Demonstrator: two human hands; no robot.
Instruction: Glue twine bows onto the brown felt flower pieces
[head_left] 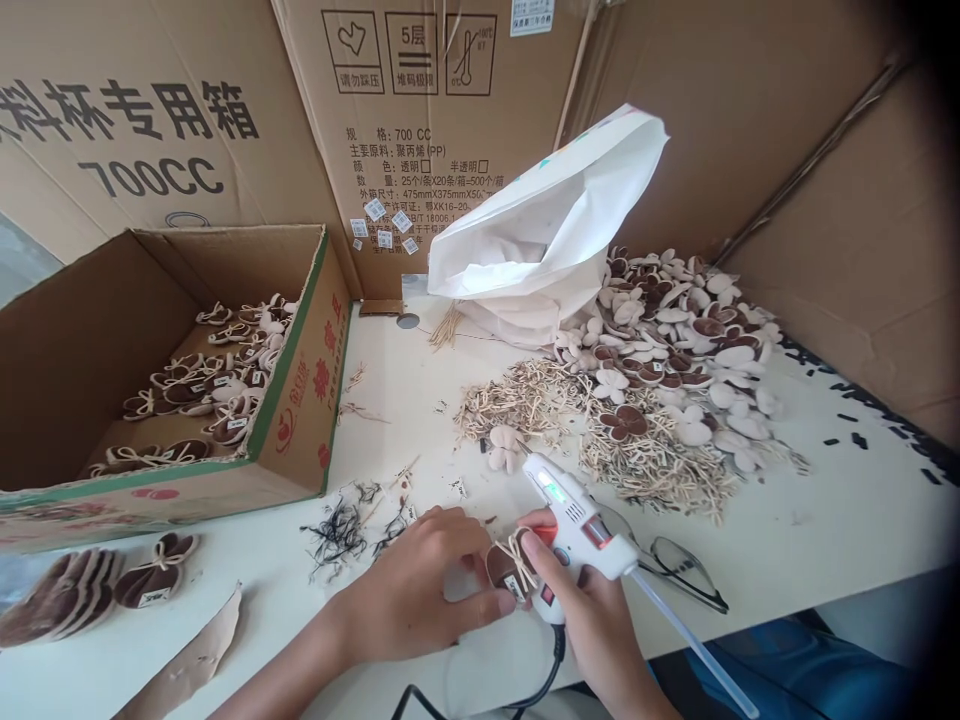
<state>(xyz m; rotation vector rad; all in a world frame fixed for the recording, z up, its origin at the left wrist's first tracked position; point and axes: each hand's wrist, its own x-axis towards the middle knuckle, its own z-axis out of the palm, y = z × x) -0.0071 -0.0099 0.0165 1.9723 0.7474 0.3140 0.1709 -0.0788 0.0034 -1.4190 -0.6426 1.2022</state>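
Observation:
My right hand (604, 625) is wrapped round a white hot glue gun (581, 505), whose nozzle points up and left. A clear glue stick (694, 640) juts from its back end. My left hand (420, 585) pinches a small brown fabric flower (499, 568) with a cream cord bow and a white label. My right thumb lies against the bow. Just past the nozzle lies a pale flower piece (504, 448), its back facing up. The undersides of my left fingers are partly hidden.
A cardboard box (292, 420) at left holds several bowed flowers. Loose flowers (675, 330) and cream cord bows (652, 470) are heaped at right beside a white bag (540, 240). Black threads (337, 535), eyeglasses (686, 570) and a cardboard strip (191, 650) lie on the table.

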